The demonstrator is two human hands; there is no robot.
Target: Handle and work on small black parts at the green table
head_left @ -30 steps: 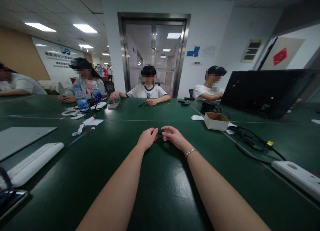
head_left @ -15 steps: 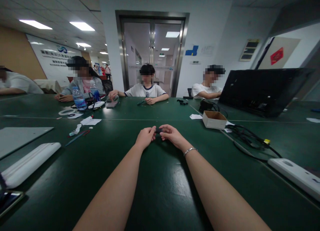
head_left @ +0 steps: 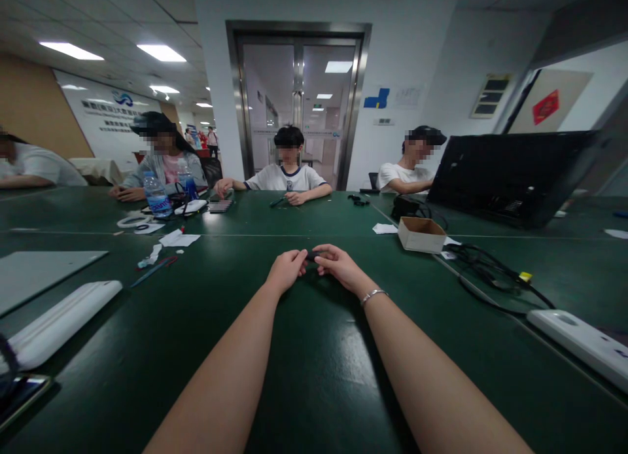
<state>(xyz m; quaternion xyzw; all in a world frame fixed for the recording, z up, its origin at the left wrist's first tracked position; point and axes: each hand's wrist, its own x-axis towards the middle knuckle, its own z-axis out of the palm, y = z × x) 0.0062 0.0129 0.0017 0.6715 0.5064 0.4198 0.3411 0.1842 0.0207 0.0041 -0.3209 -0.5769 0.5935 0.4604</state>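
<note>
Hands (head_left: 285, 271) barely moved, pinching dark piece (head_left: 311, 256); box (head_left: 418, 242) open-topped.

At twelve o'clock, the wearer's two bare hands (head_left: 286, 271) (head_left: 339, 268), between them one small black object (head_left: 311, 256); at eleven, two clear plastic bottles (head_left: 157, 196) (head_left: 186, 176); at one o'clock, one open whitish cardboard box (head_left: 417, 241).

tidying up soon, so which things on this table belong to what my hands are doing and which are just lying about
In use:
small dark object, held between the fingertips of the left hand and right hand

Apparently just lying about:
open box
power strip
water bottle
paper scraps
</note>
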